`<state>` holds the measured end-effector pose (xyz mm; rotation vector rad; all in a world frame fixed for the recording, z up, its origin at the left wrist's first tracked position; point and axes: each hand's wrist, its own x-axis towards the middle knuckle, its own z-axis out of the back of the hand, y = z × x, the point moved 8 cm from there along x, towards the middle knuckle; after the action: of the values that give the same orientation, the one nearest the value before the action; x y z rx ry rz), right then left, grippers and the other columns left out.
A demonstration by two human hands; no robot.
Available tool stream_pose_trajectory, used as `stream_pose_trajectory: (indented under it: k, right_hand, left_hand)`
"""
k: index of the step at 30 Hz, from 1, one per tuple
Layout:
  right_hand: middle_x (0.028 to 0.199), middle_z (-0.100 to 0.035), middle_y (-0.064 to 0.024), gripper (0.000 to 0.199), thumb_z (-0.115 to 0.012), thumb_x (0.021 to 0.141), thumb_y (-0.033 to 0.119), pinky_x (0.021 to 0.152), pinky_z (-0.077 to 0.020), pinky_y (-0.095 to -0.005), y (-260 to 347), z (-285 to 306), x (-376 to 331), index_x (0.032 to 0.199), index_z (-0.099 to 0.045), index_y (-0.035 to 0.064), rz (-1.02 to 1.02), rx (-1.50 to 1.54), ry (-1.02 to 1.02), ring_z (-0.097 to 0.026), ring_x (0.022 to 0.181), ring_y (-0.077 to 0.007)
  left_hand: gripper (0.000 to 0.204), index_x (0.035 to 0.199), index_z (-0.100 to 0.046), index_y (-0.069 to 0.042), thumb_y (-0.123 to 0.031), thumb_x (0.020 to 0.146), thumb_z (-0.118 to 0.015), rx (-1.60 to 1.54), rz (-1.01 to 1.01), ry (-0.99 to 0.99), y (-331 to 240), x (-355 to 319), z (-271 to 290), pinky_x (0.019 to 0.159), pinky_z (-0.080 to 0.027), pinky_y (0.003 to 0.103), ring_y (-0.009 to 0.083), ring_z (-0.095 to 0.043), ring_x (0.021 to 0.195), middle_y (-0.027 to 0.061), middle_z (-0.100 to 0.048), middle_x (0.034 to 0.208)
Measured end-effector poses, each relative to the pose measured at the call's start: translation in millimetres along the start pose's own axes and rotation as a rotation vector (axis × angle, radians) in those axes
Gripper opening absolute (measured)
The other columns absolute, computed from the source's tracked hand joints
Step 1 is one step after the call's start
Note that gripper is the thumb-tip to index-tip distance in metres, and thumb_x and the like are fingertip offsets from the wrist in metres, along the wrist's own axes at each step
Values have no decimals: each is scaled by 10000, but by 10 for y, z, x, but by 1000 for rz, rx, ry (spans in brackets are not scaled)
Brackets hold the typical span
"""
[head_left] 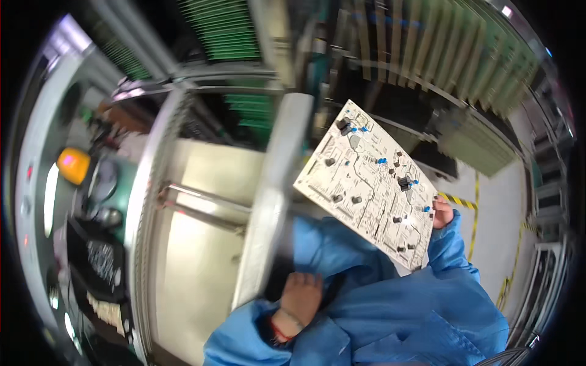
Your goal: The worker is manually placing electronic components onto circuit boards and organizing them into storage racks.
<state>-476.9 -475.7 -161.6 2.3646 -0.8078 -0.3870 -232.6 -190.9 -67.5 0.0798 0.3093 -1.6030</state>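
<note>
Midway, seemingly, through carrying a board (367,183) from one station to another: held up off any surface, tilted, component side toward the camera, in front of racks (439,55) of like boards. Right hand (442,213) at the board's lower right edge, fingers (441,207) curled close and pinching that edge, thumb side hidden behind the board; left hand (299,299) low, well apart from the board, resting on a blue sleeve (342,244) just beside a pale rail (268,195), fingers lightly bent and together, holding nothing visible. Next, probably, calls for a steadier grip, perhaps a second hand under the free edge, before setting down or slotting in.
</note>
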Motion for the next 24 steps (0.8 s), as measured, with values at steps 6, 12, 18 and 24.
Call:
stream_pose_trajectory:
  k: [6,12,18,24]
  right_hand:
    - [1148,-556,-214,380,-527,831,95,922,-426,-401,484,-925,470,1139,-492,-126,-184,-93,231,-557,1048,-315]
    - [1148,-554,-194,359,-488,840,43,895,-442,-385,519,-1432,489,1163,-458,-111,-397,-22,327,-567,1024,-288]
    - [1133,-544,-115,235,-480,848,36,1002,-336,-374,36,-1678,1318,1077,-533,31,-493,-150,446,-477,1110,-226]
    - [1287,-438,-171,315,-381,923,67,1043,-319,-381,-116,-1987,2491,1205,-448,-56,-843,142,816,-418,1193,-243]
  left_hand:
    - [142,815,-594,-104,-178,805,-473,28,116,139,-1108,688,-188,708,-418,327,213,-554,741,50,-566,742]
    - [309,1027,-582,-44,-281,845,-503,-949,462,343,-1729,117,1798,782,-402,211,177,-554,844,115,-598,826]
    - [331,1049,-587,-40,-291,848,-507,-1181,986,13,-1534,-536,1604,789,-400,204,173,-558,861,122,-607,844]
    - [310,1029,-597,-50,-280,843,-506,-1294,1501,-314,-1130,366,836,782,-401,221,176,-564,860,115,-613,848]
